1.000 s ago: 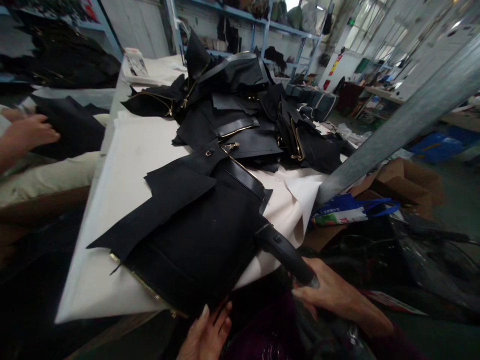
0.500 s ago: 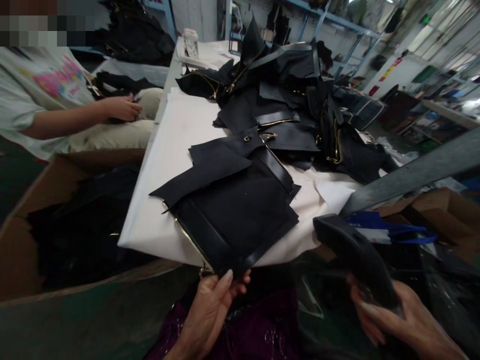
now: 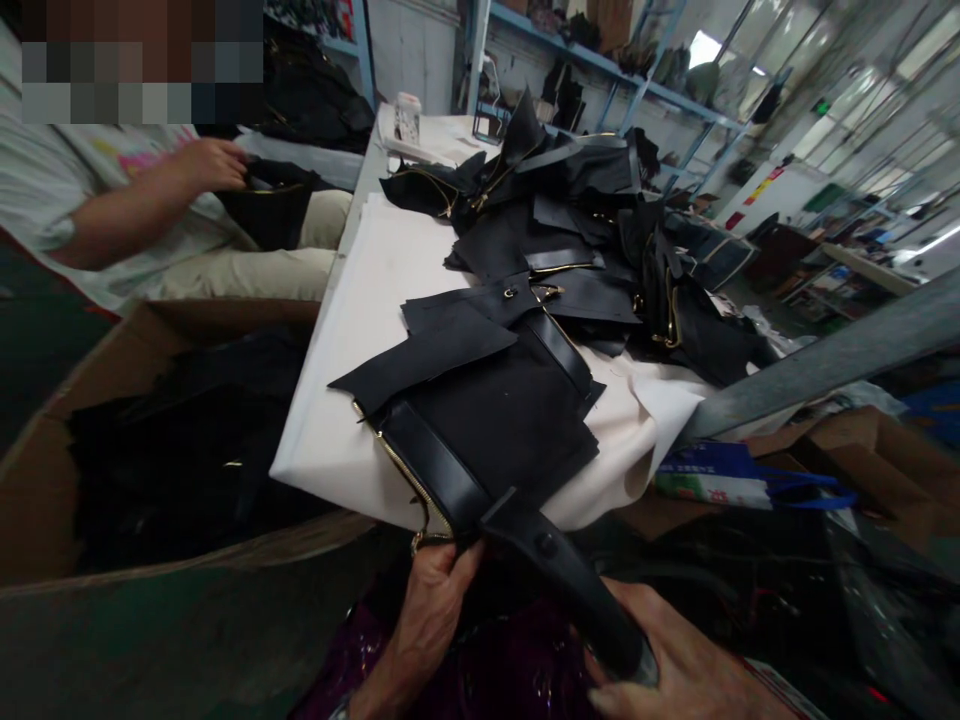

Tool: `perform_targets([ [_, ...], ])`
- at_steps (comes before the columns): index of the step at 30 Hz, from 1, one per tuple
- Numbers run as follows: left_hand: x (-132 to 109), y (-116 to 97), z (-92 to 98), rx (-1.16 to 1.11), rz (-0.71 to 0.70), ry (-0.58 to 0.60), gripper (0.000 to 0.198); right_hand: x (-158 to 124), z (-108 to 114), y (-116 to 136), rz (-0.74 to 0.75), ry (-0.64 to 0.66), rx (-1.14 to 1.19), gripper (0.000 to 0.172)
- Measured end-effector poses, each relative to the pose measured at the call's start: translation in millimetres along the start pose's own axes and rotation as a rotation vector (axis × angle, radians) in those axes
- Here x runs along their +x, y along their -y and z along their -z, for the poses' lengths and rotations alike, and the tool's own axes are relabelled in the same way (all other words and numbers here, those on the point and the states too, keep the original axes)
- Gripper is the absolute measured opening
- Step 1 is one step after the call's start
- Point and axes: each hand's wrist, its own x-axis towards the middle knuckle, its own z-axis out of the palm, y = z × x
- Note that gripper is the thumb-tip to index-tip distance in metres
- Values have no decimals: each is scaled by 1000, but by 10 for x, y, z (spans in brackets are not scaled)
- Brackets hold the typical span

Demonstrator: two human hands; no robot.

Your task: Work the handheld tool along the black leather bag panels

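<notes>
On the near end of the white-covered table lies a black zippered fabric panel (image 3: 525,415), with shiny black bands and a gold zipper down its left side. My left hand (image 3: 431,605) is closed on its near corner, at the lower end of the zipper, where the edge hangs past the table. My right hand (image 3: 660,640) is wrapped round the handle of a black curved tool (image 3: 577,570). The tool's broad, flat-edged head overlaps the panel's near edge, close to my left fingers; whether it touches the fabric I cannot tell. Loose black strips (image 3: 435,360) lie across the panel.
Black zippered pieces (image 3: 570,220) are heaped farther up the table (image 3: 337,440). A cardboard box (image 3: 45,500) of black pieces stands at the left, beside a seated person (image 3: 112,220) handling black fabric. A metal bar (image 3: 825,350) slants in from the right, above a blue bag (image 3: 705,470).
My right hand has brought the tool leftward from the right side to the panel's near edge. My left hand stays on the corner. The seated person has raised a zippered piece.
</notes>
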Motion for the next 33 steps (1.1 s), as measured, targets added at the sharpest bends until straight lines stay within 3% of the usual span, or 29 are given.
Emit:
perform_targets([
  [5,-42,-57,-23,-57,-32,190,26,38,122,306,23,-107,-17,24],
  [8,-57,-115,-49,-193,-44,263,27,-120,207,348,-14,-218,-75,27],
  [11,-70,-155,-71,-323,-54,294,27,-333,204,282,-89,-244,-131,34],
  [16,-75,-98,-58,-343,-55,290,26,-436,17,172,-140,-207,-103,37],
  [21,-55,-25,9,-244,-34,295,25,-127,-84,246,-6,-44,14,29],
  [23,-69,-32,6,-231,-18,307,24,-4,-53,314,51,-40,43,24],
  [28,-141,-85,-69,-438,36,303,23,-13,102,364,87,-221,-25,25],
  [33,-115,-87,-114,-709,181,168,16,-259,153,1,17,-404,-94,37],
])
